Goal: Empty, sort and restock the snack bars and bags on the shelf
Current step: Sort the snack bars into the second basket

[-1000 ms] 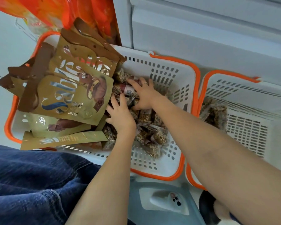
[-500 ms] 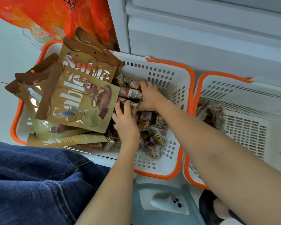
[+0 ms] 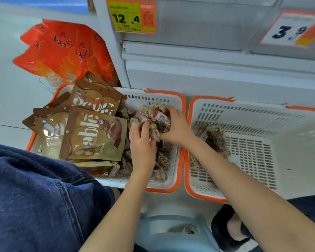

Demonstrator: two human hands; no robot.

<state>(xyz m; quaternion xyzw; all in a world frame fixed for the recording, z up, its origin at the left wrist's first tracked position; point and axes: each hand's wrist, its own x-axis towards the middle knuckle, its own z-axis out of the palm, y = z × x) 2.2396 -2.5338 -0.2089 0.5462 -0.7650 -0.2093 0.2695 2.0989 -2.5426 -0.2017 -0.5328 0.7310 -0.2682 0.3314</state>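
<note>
Head view: both hands grip a bundle of snack bars [image 3: 154, 118] above left basket [image 3: 173, 99]; left hand [image 3: 142, 144] fingers curled on underside, right hand [image 3: 176, 126] wrapped round right end. Gold bags [image 3: 91, 135] fill basket's left side.

two baskets [image 3: 178, 99], two price tags [image 3: 131, 16], roughly four gold bags [image 3: 93, 135].

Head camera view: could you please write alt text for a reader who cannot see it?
Both hands, left and right, lift a bundle of snack bars above a white basket that also holds gold Sable bags. A second white basket to the right holds a few bars, and orange bags lie behind.
</note>
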